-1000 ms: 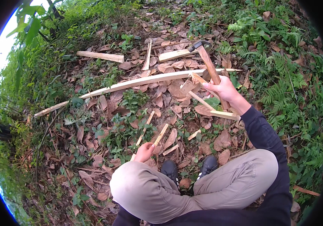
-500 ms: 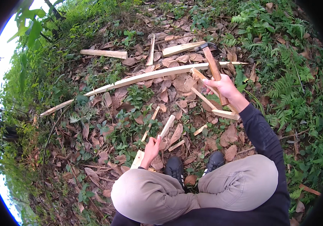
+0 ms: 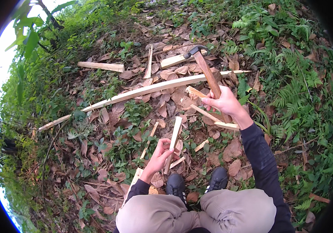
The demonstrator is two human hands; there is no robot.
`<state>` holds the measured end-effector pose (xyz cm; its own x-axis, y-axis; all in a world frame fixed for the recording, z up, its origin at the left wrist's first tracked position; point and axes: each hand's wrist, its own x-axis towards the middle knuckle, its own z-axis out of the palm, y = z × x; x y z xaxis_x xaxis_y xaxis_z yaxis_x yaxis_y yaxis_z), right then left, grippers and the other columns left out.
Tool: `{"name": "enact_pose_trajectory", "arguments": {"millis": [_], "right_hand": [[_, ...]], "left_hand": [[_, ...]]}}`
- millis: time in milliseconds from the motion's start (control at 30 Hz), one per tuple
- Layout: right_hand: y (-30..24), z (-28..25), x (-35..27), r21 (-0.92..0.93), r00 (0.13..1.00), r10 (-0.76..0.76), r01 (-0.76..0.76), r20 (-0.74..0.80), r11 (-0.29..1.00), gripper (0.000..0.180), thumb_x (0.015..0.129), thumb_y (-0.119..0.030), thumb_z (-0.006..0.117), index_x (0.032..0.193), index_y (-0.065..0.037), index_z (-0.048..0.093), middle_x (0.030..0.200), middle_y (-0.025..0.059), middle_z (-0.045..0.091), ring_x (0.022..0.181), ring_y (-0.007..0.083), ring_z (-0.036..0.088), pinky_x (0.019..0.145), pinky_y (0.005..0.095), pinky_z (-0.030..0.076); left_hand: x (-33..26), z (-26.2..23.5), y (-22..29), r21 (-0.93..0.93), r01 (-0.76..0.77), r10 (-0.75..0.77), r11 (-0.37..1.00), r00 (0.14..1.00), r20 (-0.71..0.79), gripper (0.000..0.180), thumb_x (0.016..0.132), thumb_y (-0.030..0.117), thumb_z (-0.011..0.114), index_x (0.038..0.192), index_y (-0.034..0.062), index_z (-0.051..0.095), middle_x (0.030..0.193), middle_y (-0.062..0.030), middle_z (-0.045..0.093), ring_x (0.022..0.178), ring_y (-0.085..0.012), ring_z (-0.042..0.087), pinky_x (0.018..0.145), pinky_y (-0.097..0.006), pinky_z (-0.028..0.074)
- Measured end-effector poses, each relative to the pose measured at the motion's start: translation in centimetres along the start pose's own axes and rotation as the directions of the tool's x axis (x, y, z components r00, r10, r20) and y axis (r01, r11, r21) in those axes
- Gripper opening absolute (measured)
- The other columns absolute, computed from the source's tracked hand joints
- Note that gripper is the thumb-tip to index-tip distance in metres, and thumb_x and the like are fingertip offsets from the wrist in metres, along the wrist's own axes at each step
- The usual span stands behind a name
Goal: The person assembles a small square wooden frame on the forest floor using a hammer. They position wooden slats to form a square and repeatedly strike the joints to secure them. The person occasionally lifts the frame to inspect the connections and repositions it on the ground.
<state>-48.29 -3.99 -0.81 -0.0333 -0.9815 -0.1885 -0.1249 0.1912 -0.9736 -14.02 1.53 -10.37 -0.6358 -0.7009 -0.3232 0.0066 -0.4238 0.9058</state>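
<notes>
My left hand (image 3: pixel 160 157) is closed around a short, pale wooden stake (image 3: pixel 176 134), which tilts slightly above the leaf litter in front of my shoes. Off to the right, my right hand (image 3: pixel 226 101) grips a claw hammer (image 3: pixel 207 72) by its brown wooden handle, with the dark head pointing away from me. A splintered wooden stick (image 3: pixel 196 92) pokes out by the right thumb, seemingly pinched in the same hand. Below that hand, a thin wooden strip (image 3: pixel 205 112) and a pale wood piece (image 3: pixel 227 126) lie close together.
A long, curved-looking wooden strip (image 3: pixel 143 90) crosses the ground ahead. Beyond it lie a wooden stake (image 3: pixel 101 66), a narrow sliver (image 3: pixel 149 64) and a thicker wood piece (image 3: pixel 171 61). A board (image 3: pixel 135 178) rests beside my left knee. Ferns (image 3: pixel 290 93) grow on the right.
My left hand has lifted and turned, bringing the stake more upright and showing more of it. The hammer has shifted left and slightly nearer in the picture. The whole view has moved a little.
</notes>
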Motion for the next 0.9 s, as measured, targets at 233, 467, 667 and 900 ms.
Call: {"name": "enact_pose_trajectory", "arguments": {"millis": [233,467,667,900], "right_hand": [[-1.7,-0.3,0.9,-0.073,0.986,-0.15,0.154,0.067,0.985,0.031,0.086,-0.01,0.084,0.096,-0.003,0.056,0.082,0.0053,0.069,0.067,0.0095,0.065,0.058,0.026,0.053],[-0.6,-0.2,3.0,-0.321,0.98,-0.121,0.167,0.161,0.932,0.027,0.082,-0.011,0.086,0.089,-0.003,0.062,0.083,0.0021,0.067,0.072,0.0086,0.061,0.066,0.0295,0.052],[1.9,1.6,2.9,-0.434,0.973,-0.07,0.161,0.218,0.886,0.029,0.082,-0.016,0.086,0.087,0.0,0.062,0.074,0.0011,0.064,0.069,0.0108,0.061,0.067,0.0297,0.05],[1.0,2.6,1.6,-0.502,0.978,-0.114,0.188,0.175,0.844,0.033,0.077,-0.02,0.088,0.085,-0.002,0.061,0.069,0.0029,0.06,0.065,0.0116,0.054,0.063,0.0329,0.046]], "left_hand": [[2.3,-0.3,-2.5,-0.029,0.053,-0.055,0.998,0.996,-0.077,0.023,0.109,0.027,0.051,0.107,0.0094,0.037,0.078,-0.0062,0.062,0.07,-0.0179,0.069,0.059,-0.031,0.052],[4.0,1.8,-1.6,-0.013,0.015,-0.014,1.0,0.999,0.048,0.041,0.111,0.034,0.046,0.141,0.0073,0.036,0.103,-0.0134,0.07,0.092,-0.0208,0.073,0.074,-0.033,0.058],[3.6,2.7,-2.6,0.003,0.036,-0.035,0.999,0.992,-0.12,0.037,0.111,0.037,0.044,0.128,0.0052,0.042,0.088,-0.0091,0.067,0.073,-0.0175,0.07,0.061,-0.032,0.055],[2.0,4.4,-1.1,0.383,0.042,0.084,0.923,0.948,-0.306,0.036,0.111,0.039,0.045,0.113,0.0037,0.051,0.065,-0.0063,0.061,0.053,-0.0174,0.06,0.051,-0.035,0.046]]}}
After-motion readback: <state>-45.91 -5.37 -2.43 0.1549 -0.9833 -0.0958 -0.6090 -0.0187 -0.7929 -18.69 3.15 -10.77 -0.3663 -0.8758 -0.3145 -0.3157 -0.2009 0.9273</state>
